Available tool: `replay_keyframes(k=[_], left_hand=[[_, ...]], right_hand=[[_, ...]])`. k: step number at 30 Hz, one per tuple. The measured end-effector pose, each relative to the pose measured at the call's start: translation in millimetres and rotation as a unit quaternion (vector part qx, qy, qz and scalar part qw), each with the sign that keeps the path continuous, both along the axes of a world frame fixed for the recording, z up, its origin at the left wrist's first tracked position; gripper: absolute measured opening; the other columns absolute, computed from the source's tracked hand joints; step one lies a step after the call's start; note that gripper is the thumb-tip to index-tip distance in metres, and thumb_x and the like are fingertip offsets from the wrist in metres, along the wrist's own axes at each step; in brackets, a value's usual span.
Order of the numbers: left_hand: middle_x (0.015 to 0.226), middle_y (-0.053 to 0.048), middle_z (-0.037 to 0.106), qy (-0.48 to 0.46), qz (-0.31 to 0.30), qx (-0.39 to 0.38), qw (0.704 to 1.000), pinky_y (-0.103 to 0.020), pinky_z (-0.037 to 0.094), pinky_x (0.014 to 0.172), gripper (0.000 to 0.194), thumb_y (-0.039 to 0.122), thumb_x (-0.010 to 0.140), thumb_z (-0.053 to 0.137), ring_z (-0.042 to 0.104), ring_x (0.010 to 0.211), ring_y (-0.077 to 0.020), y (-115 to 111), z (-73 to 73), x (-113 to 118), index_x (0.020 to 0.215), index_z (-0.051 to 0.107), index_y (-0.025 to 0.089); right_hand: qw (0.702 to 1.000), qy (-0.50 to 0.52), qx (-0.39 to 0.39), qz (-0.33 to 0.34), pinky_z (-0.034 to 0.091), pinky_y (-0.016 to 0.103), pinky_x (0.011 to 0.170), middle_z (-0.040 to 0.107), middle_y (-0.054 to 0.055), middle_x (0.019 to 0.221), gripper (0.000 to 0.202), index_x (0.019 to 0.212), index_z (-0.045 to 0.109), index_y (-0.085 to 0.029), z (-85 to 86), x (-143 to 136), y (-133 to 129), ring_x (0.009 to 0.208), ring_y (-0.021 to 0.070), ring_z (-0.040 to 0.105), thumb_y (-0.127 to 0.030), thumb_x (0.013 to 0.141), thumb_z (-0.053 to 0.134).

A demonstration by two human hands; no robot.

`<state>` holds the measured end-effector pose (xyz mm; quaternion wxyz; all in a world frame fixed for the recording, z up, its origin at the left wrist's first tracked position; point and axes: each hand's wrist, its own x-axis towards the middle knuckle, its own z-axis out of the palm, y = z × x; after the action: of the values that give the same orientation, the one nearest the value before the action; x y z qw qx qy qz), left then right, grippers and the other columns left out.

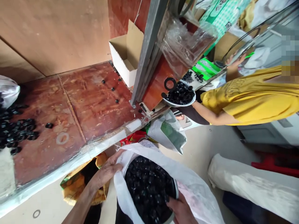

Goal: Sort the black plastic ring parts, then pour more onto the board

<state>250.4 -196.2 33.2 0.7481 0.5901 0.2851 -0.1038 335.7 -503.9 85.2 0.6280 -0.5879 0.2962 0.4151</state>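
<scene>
Low in the middle, a white sack [198, 177] hangs with its mouth wide. Inside the mouth is a basin [175, 186] heaped with small black plastic parts [148, 186]. My left hand [107, 171] is closed on the left edge of the sack. My right hand [181, 207] grips the basin's right rim, its thumb over the parts and its other fingers hidden below. Most of the basin's outside is hidden by the sack.
On the red-brown table [77, 102] lie a pile of black parts [18, 133] and an uncovered cardboard box [125, 60]. A metal post [148, 49] rises beside it. At right, a person in a yellow shirt [252, 99] sits by another basin [192, 101]. Bags stand below.
</scene>
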Motion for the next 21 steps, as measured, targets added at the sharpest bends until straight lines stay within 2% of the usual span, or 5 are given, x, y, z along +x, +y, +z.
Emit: replay_keyframes(k=[3,7,12,17,21], left_hand=[[0.127,-0.007,0.077,-0.003,0.037,-0.027,0.999,-0.039,0.060,0.093,0.071,0.024,0.076,0.067,0.072,0.104,-0.0299,1.8,0.6,-7.1,0.147,0.066,0.026],[0.132,-0.009,0.075,-0.027,0.114,-0.091,0.989,-0.050,0.058,0.104,0.063,0.031,0.076,0.071,0.068,0.124,-0.0389,-2.8,25.5,-10.5,0.138,0.072,0.025],[0.143,-0.011,0.071,-0.070,0.295,-0.177,0.936,-0.052,0.048,0.121,0.054,0.054,0.096,0.055,0.060,0.141,-0.0365,-4.7,50.9,-0.6,0.132,0.076,0.020],[0.135,-0.010,0.076,-0.074,0.400,-0.163,0.899,-0.055,0.051,0.117,0.054,0.063,0.098,0.057,0.065,0.135,-0.0382,18.9,56.5,22.6,0.124,0.079,0.020],[0.123,-0.009,0.080,-0.096,0.470,-0.173,0.860,-0.052,0.053,0.116,0.049,0.062,0.092,0.068,0.068,0.131,-0.0370,47.0,51.9,42.7,0.113,0.081,0.020]], right_hand=[[1.000,-0.006,-0.014,0.025,0.059,0.047,0.091,0.083,0.007,0.089,0.050,0.106,0.084,-0.021,9.8,14.7,18.0,0.092,0.0343,0.076,-0.018,0.056,0.081],[0.999,0.009,-0.003,0.051,0.060,0.045,0.084,0.078,0.005,0.074,0.034,0.083,0.081,-0.021,16.8,30.6,47.7,0.086,0.0332,0.074,-0.016,0.049,0.080],[0.999,0.003,-0.011,0.047,0.060,0.046,0.082,0.076,0.004,0.071,0.032,0.076,0.077,-0.022,23.0,40.9,84.1,0.089,0.0356,0.074,-0.018,0.045,0.084],[0.994,-0.039,0.025,0.102,0.059,0.040,0.077,0.078,0.003,0.080,0.035,0.089,0.077,-0.024,23.3,53.9,135.2,0.086,0.0302,0.072,-0.020,0.055,0.075],[0.964,-0.190,0.024,0.183,0.057,0.032,0.065,0.074,0.003,0.079,0.025,0.087,0.073,-0.024,3.9,78.2,183.3,0.075,0.0231,0.068,-0.021,0.063,0.070]])
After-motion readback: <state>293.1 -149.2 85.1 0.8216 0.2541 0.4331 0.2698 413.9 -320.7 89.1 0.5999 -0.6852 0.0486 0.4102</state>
